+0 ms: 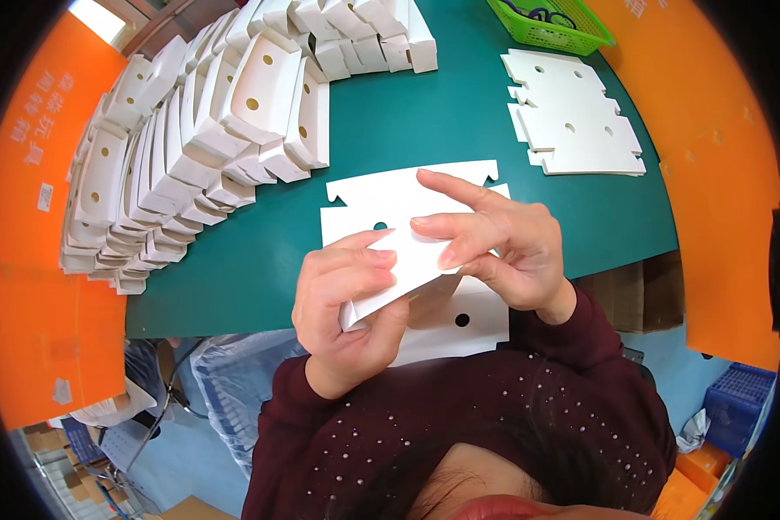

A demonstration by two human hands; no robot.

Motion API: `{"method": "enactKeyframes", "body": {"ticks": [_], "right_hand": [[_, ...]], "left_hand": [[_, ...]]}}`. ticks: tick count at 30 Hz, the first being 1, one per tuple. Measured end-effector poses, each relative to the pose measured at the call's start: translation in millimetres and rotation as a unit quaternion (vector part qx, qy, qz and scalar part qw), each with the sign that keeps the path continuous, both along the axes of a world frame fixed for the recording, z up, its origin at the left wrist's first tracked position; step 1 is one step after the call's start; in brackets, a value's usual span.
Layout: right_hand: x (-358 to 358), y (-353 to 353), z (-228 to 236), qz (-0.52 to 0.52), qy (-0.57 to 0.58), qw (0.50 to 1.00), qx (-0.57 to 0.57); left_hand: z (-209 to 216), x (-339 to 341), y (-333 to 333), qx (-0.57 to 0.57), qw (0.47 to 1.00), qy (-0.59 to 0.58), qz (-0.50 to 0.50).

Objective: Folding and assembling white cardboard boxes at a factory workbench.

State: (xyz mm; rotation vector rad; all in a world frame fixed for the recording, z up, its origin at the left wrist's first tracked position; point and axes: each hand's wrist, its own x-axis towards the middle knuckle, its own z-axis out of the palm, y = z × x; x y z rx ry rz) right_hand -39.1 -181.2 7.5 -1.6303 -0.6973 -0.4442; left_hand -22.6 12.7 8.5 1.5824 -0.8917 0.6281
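Observation:
A white card piece (403,269), partly folded, is held tilted in front of me between both hands. My left hand (347,299) pinches its left end, fingers on top and thumb underneath. At its right end, my right hand (511,247) grips the edge between thumb and fingers, with one finger stretched out above. Beneath lies a flat white die-cut card sheet (416,180) with notched corners and round holes; my hands and the held piece hide its middle, and its near part reaches the table's front edge.
Stacked folded white card trays (260,87) fill the table's left and back. At right lie flat die-cut sheets (572,113), beyond them a green basket (572,39) holding dark-handled scissors. Orange boxes (52,217) flank the green table (390,121). A plastic-lined bin (234,381) stands below.

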Motion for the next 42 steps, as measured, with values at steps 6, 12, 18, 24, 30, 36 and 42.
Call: {"method": "enactKeyframes", "body": {"ticks": [6, 12, 18, 24, 30, 36, 42], "right_hand": [[2, 2, -1, 0.039, 0.040, 0.995, 0.082], [3, 1, 6, 0.003, 0.031, 0.999, 0.024], [5, -1, 11, -0.009, 0.006, 0.999, -0.033], [0, 5, 16, -0.028, 0.019, 0.997, -0.070], [3, 7, 5, -0.099, -0.132, 0.973, -0.164], [5, 15, -2, -0.150, -0.171, 0.958, -0.177], [10, 19, 0, -0.085, -0.123, 0.983, -0.103]], "left_hand": [[-2, 1, 6, 0.043, 0.999, 0.028, -0.008], [-1, 3, 5, 0.066, 0.997, 0.026, 0.004], [-4, 2, 4, 0.041, 0.998, 0.046, 0.003], [1, 8, -4, 0.035, 0.999, 0.001, 0.033], [0, 8, -5, 0.036, 0.999, 0.015, 0.010], [-22, 7, 4, -0.169, 0.983, 0.055, -0.038], [-27, 10, 12, -0.096, 0.994, -0.020, -0.039]]}}
